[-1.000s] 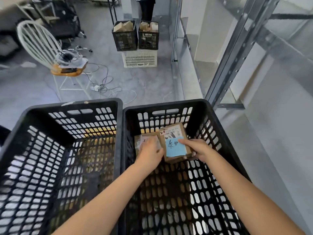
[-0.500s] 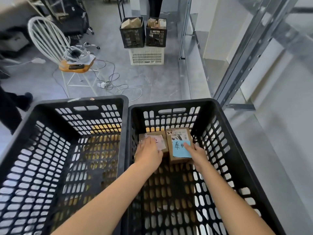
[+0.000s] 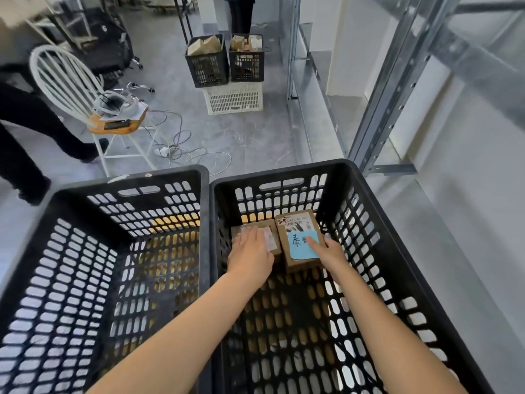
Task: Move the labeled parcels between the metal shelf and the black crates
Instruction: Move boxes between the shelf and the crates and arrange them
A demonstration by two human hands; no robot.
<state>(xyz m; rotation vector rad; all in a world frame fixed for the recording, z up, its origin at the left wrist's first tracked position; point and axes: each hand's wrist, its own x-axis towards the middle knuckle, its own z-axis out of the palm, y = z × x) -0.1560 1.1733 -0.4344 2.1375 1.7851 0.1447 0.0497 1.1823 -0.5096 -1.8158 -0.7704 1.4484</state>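
Observation:
Two black crates stand side by side below me. The left crate (image 3: 113, 237) holds nothing I can see. On the floor of the right crate (image 3: 355, 223), at its far end, lie two brown cardboard parcels. My left hand (image 3: 251, 253) rests flat on the smaller parcel (image 3: 272, 240), which has a pale label. My right hand (image 3: 326, 251) lies with straight fingers on the blue note of the bigger parcel (image 3: 298, 237), marked "2-4". The metal shelf (image 3: 397, 81) rises at the right.
Two more black crates (image 3: 224, 61) with brown parcels sit on a white crate (image 3: 233, 98) further back. A white chair (image 3: 85, 103) with cables stands at the left. A person in dark trousers (image 3: 34, 132) walks at the left edge. Another person stands behind.
Both parcels went down from slightly raised to lying flat side by side on the crate floor. My hands now lie on top of them. A person has walked into view at the left.

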